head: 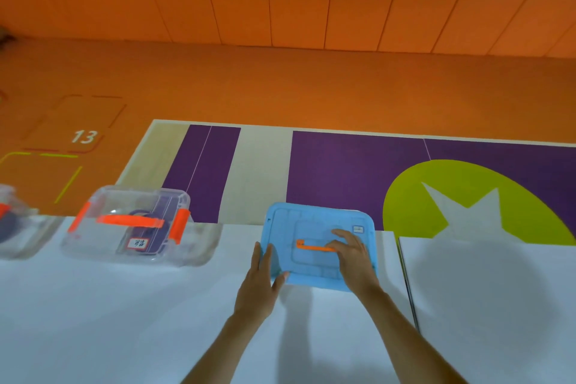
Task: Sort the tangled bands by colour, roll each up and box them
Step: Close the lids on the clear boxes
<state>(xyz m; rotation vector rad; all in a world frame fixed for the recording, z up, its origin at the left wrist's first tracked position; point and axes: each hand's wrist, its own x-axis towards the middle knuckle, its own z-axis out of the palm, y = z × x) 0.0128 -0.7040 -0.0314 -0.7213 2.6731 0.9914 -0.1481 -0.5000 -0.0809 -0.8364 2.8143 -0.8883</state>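
Observation:
A light blue lidded box (311,227) with an orange handle (313,247) sits at the far edge of the white table (124,321). My left hand (261,277) holds the box's near left edge, fingers up its side and thumb at the corner. My right hand (353,254) rests on top of the lid, its fingers over the right end of the handle. To the left stands a clear box (131,224) with orange latches, a white label and a dark purple band rolled inside. No loose bands show.
Part of another clear box (12,221) with something dark inside shows at the left edge. A second white table (498,305) adjoins on the right across a narrow gap. Beyond lies an orange floor with purple and green markings.

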